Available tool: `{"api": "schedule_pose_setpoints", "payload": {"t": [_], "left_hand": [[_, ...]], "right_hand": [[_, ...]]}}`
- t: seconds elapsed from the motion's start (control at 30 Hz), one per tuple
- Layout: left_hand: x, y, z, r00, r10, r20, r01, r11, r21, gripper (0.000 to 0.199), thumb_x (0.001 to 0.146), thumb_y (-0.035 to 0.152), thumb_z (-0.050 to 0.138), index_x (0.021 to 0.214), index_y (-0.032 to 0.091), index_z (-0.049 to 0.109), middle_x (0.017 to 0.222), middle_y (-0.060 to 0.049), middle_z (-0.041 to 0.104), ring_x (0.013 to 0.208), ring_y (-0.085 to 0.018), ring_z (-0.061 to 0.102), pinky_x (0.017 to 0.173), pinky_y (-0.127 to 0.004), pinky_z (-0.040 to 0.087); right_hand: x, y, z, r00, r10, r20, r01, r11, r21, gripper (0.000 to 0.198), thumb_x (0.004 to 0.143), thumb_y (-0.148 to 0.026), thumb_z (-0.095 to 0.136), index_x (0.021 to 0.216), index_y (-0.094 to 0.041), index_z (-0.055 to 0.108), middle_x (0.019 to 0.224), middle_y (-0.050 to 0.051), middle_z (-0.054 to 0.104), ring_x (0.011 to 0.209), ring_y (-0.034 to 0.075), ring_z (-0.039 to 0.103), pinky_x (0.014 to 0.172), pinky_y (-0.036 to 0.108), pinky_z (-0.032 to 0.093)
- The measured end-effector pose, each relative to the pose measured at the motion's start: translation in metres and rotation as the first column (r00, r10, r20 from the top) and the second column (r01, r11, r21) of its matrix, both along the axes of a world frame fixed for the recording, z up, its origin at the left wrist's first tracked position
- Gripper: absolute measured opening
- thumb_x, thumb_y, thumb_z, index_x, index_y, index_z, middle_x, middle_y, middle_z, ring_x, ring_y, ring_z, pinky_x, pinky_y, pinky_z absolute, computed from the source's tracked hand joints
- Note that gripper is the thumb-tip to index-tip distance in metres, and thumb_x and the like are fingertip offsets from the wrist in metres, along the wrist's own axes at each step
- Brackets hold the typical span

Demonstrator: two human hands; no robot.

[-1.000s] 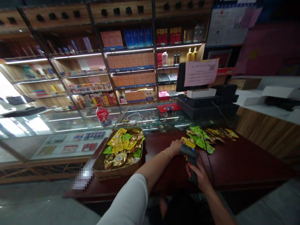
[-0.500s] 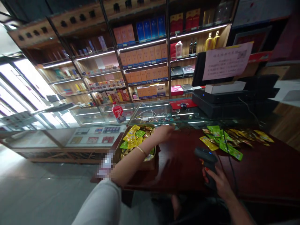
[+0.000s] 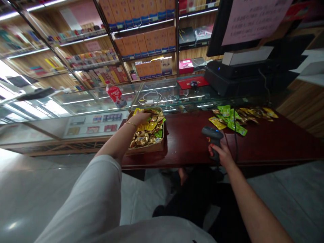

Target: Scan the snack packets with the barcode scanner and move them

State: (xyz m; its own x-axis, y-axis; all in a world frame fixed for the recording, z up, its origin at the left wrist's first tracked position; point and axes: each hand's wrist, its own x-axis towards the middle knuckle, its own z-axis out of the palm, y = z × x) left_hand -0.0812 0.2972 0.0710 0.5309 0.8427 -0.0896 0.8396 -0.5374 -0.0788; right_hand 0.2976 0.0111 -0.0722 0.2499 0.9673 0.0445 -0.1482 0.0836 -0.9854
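Note:
My left hand [image 3: 140, 118] reaches into a cardboard box [image 3: 158, 147] of small shiny snack packets [image 3: 142, 138] in gold, yellow and green. Its fingers point down among the packets at the far side, and their tips are hidden. In my right hand [image 3: 222, 154] is a dark barcode scanner [image 3: 214, 134], held upright by its handle over the front part of the table. Beyond the scanner, to the right, lies a loose spread of green, yellow and gold packets [image 3: 229, 116], with a black cable running down across it.
The dark red table [image 3: 182, 135] adjoins a glass display counter [image 3: 96, 101]. On the glass stand a red-labelled bottle [image 3: 115, 94] and a white cable [image 3: 150, 100]. A monitor with a pink paper notice [image 3: 253, 23] rises at the back right. Behind are shelves of boxed goods.
My left hand has moved left from over the table into the box. My right hand still holds the scanner. The view has tilted downward.

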Motion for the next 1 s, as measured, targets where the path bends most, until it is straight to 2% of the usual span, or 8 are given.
{"api": "schedule_pose_setpoints", "payload": {"t": [0.17, 0.27, 0.37, 0.4, 0.5, 0.63, 0.77, 1.0], "left_hand": [[0.004, -0.003, 0.02, 0.999, -0.037, 0.001, 0.037, 0.994, 0.101, 0.029, 0.073, 0.007, 0.066, 0.099, 0.016, 0.075, 0.113, -0.012, 0.073, 0.126, -0.033, 0.048, 0.114, -0.057, 0.017], [0.001, -0.014, 0.041, 0.965, -0.073, 0.254, 0.012, 0.973, 0.232, 0.007, 0.075, 0.015, 0.069, 0.081, 0.016, 0.073, 0.094, -0.012, 0.073, 0.114, -0.032, 0.054, 0.111, -0.053, 0.027], [0.01, -0.039, 0.053, 0.801, -0.117, 0.587, -0.064, 0.958, 0.278, 0.015, 0.084, 0.026, 0.065, 0.096, 0.016, 0.069, 0.1, -0.01, 0.071, 0.104, -0.027, 0.06, 0.1, -0.045, 0.044], [0.019, -0.051, 0.051, 0.683, -0.107, 0.723, -0.09, 0.969, 0.228, 0.02, 0.089, 0.028, 0.061, 0.104, 0.016, 0.066, 0.101, -0.008, 0.07, 0.1, -0.024, 0.061, 0.094, -0.041, 0.048], [0.06, -0.098, 0.019, 0.252, 0.076, 0.965, 0.015, 0.997, -0.082, 0.026, 0.093, 0.035, 0.059, 0.11, 0.017, 0.06, 0.095, -0.003, 0.069, 0.083, -0.016, 0.063, 0.08, -0.033, 0.054], [0.123, -0.158, -0.056, -0.009, 0.469, 0.883, 0.093, 0.88, -0.466, 0.029, 0.089, 0.037, 0.065, 0.112, 0.02, 0.06, 0.085, -0.001, 0.068, 0.069, -0.015, 0.064, 0.065, -0.027, 0.054], [0.147, -0.18, -0.11, -0.076, 0.487, 0.87, 0.037, 0.874, -0.485, 0.039, 0.091, 0.035, 0.063, 0.126, 0.02, 0.058, 0.099, -0.007, 0.071, 0.083, -0.019, 0.068, 0.08, -0.034, 0.056], [0.135, -0.185, -0.14, -0.05, 0.474, 0.879, 0.058, 0.88, -0.472, 0.026, 0.086, 0.031, 0.068, 0.11, 0.021, 0.072, 0.101, -0.006, 0.074, 0.093, -0.022, 0.069, 0.091, -0.038, 0.056]], "right_hand": [[0.002, 0.003, -0.003, 0.999, -0.011, 0.031, 0.011, 1.0, -0.004, 0.044, 0.082, -0.046, 0.069, 0.115, -0.017, 0.062, 0.067, -0.004, 0.06, 0.048, 0.011, 0.05, 0.046, 0.023, 0.041], [0.003, 0.004, -0.002, 1.0, 0.01, 0.017, -0.01, 1.0, -0.005, 0.042, 0.083, -0.045, 0.068, 0.115, -0.018, 0.062, 0.068, -0.004, 0.061, 0.049, 0.01, 0.051, 0.047, 0.023, 0.041], [0.002, 0.003, 0.001, 1.0, 0.025, 0.008, -0.025, 1.0, -0.004, 0.041, 0.084, -0.044, 0.068, 0.115, -0.018, 0.062, 0.068, -0.004, 0.061, 0.049, 0.01, 0.051, 0.048, 0.023, 0.041], [0.001, 0.002, 0.002, 1.0, 0.022, 0.011, -0.022, 1.0, -0.001, 0.041, 0.084, -0.044, 0.068, 0.115, -0.018, 0.062, 0.067, -0.005, 0.061, 0.049, 0.01, 0.05, 0.048, 0.023, 0.041], [-0.003, 0.001, 0.006, 0.999, -0.01, 0.048, 0.01, 1.0, 0.01, 0.039, 0.083, -0.045, 0.067, 0.111, -0.018, 0.062, 0.066, -0.005, 0.06, 0.048, 0.011, 0.05, 0.048, 0.024, 0.041], [-0.014, 0.0, 0.01, 0.988, -0.05, 0.149, 0.048, 0.999, 0.022, 0.035, 0.082, -0.048, 0.067, 0.099, -0.018, 0.062, 0.063, -0.005, 0.058, 0.048, 0.011, 0.05, 0.05, 0.025, 0.041], [-0.027, -0.013, 0.013, 0.965, -0.072, 0.252, 0.087, 0.995, -0.049, 0.038, 0.083, -0.056, 0.064, 0.092, -0.019, 0.06, 0.06, -0.005, 0.056, 0.049, 0.013, 0.05, 0.051, 0.026, 0.042], [-0.059, -0.073, 0.023, 0.849, -0.015, 0.528, 0.131, 0.974, -0.184, 0.04, 0.085, -0.059, 0.06, 0.097, -0.021, 0.065, 0.066, 0.002, 0.069, 0.063, 0.021, 0.066, 0.066, 0.031, 0.052]]}}
